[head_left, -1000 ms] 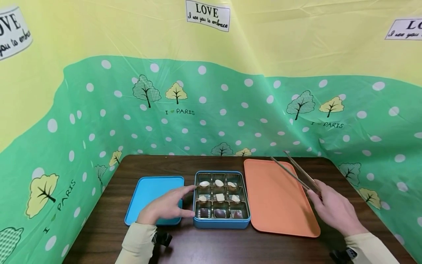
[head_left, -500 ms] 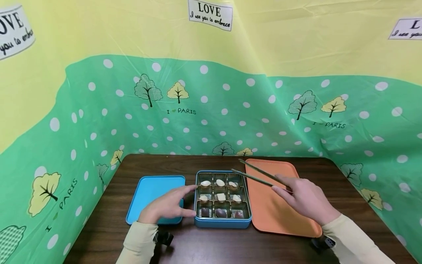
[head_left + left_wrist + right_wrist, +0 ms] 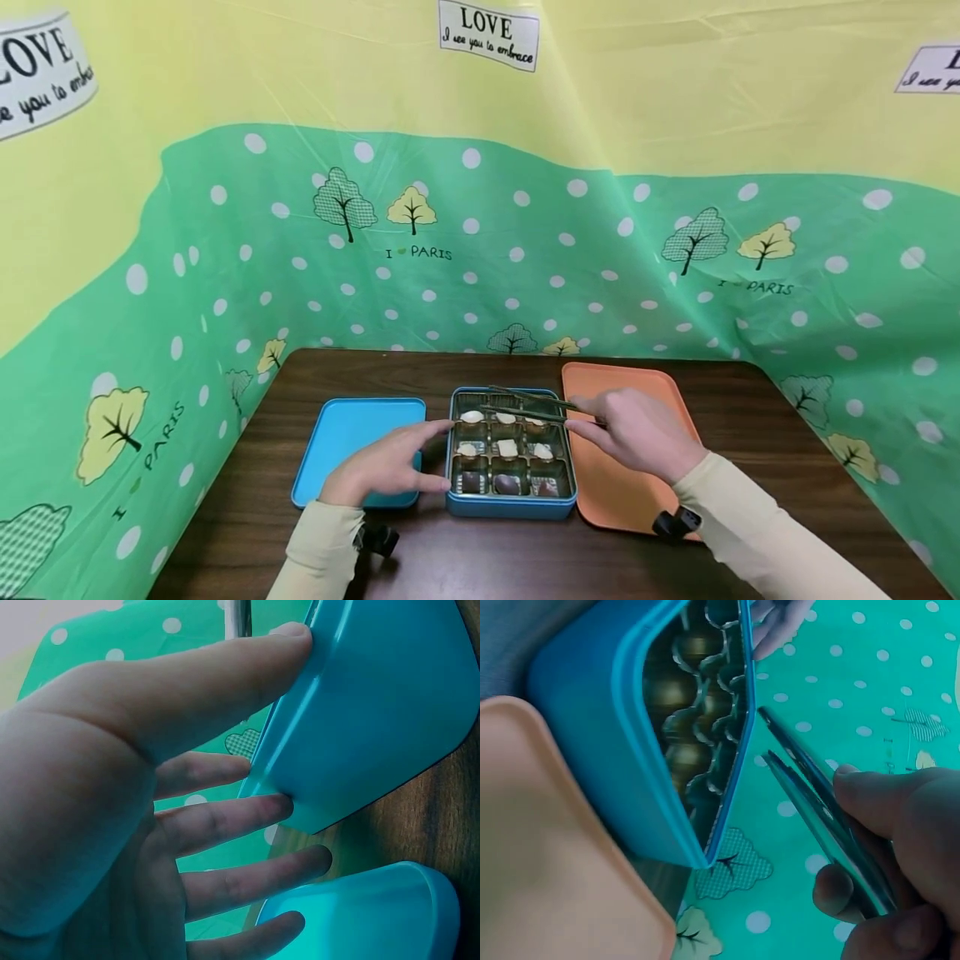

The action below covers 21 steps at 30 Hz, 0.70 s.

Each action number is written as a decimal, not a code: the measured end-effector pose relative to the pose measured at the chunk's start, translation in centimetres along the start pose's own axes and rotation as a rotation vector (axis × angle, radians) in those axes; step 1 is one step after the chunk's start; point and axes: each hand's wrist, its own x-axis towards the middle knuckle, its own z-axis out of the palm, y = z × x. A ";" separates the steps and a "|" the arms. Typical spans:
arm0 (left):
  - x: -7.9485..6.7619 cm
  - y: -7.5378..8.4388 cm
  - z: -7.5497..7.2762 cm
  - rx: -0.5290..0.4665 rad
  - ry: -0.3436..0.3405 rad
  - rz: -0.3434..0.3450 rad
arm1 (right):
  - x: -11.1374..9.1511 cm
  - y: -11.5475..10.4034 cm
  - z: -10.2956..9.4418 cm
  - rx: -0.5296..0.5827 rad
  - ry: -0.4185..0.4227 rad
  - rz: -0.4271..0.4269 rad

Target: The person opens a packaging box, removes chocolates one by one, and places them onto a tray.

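Blue box (image 3: 512, 507) w/ 9 compartments sat ctr on brown table (image 3: 450, 562) — metal tongs (image 3: 851, 855), tips apart, over its back row in head view, pinched in R hand (image 3: 641, 433). L hand (image 3: 382, 467), fingers straight & spread, touched box's L side — blue lid (image 3: 348, 429) just left, orange tray (image 3: 607, 497) just right.

Surface (image 3: 465, 558) dark brown, wood-grained, faint sheen near front; cloth (image 3: 487, 179) behind and at both sides, yellow above, green below; white dots (image 3: 471, 157), printed trees (image 3: 345, 198).
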 end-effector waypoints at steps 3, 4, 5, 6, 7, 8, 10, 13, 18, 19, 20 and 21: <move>0.0 0.0 0.0 -0.002 -0.004 0.000 | 1.3 -0.3 -0.1 -0.017 -0.030 -0.009; 0.0 0.0 0.0 -0.004 -0.004 -0.001 | 1.7 -0.3 -0.1 -0.025 -0.042 -0.013; 0.0 0.0 0.0 -0.006 -0.004 -0.003 | 2.0 -0.4 -0.2 -0.029 -0.061 -0.013; 0.0 0.0 0.0 -0.007 -0.003 -0.004 | 2.4 -0.4 -0.2 -0.033 -0.078 -0.013; 0.1 0.0 0.0 -0.007 -0.005 -0.006 | 2.7 -0.5 -0.2 -0.032 -0.092 -0.016; 0.1 0.0 0.0 -0.006 -0.005 -0.005 | 3.0 -0.5 -0.3 -0.034 -0.102 -0.021; 0.1 0.0 0.0 -0.004 -0.008 -0.003 | 3.7 -0.4 -0.4 -0.039 -0.125 -0.040; 0.2 0.0 0.0 0.003 -0.009 0.000 | 4.7 -0.5 -0.6 -0.047 -0.154 -0.048; 0.2 0.1 0.0 0.018 -0.006 -0.009 | 6.5 -0.6 -0.9 -0.051 -0.222 -0.037; 0.1 0.1 0.0 0.021 -0.006 -0.012 | 6.9 -0.7 -0.9 -0.054 -0.239 -0.035; 0.1 0.1 -0.1 0.023 -0.006 -0.015 | 7.2 -0.8 -1.0 -0.056 -0.254 -0.032; 0.0 0.2 -0.1 0.023 -0.007 -0.018 | 7.5 -0.9 -1.1 -0.067 -0.266 -0.029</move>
